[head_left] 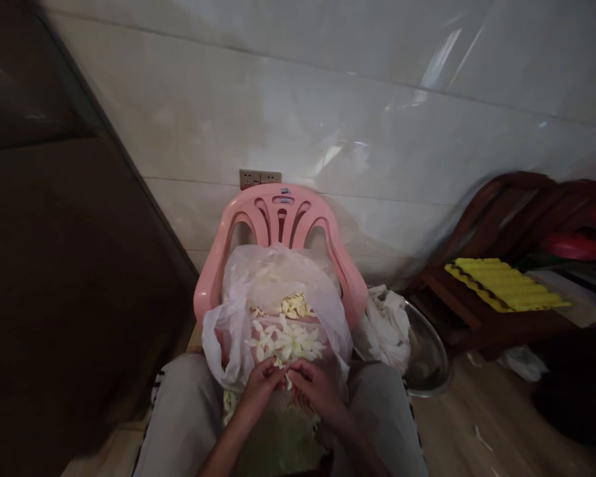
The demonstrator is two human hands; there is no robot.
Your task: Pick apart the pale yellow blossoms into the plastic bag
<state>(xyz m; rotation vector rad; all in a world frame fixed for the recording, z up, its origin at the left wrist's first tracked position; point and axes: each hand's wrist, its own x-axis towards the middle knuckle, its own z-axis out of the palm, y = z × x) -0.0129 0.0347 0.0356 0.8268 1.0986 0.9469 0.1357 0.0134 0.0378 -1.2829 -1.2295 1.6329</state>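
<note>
My left hand [264, 379] and my right hand [314, 385] meet at the fingertips, both closed in a pinch. Between them a small white flower [289, 381] shows, partly covered by the fingers. Just beyond the hands, white flowers with narrow petals [293, 341] lie in a loose heap. Farther back sits a smaller pile of yellowish buds or petals [297, 305]. Both piles rest in a thin, translucent plastic bag [273, 262], spread open on the seat of a pink plastic armchair [208, 291].
A metal basin [434, 364] with a crumpled white bag [387, 324] stands right of the armchair. Beyond it, a brown wooden chair [469, 318] holds a ridged yellow object [506, 285]. A tiled wall with a socket plate [260, 177] rises behind; a dark panel [69, 265] is left.
</note>
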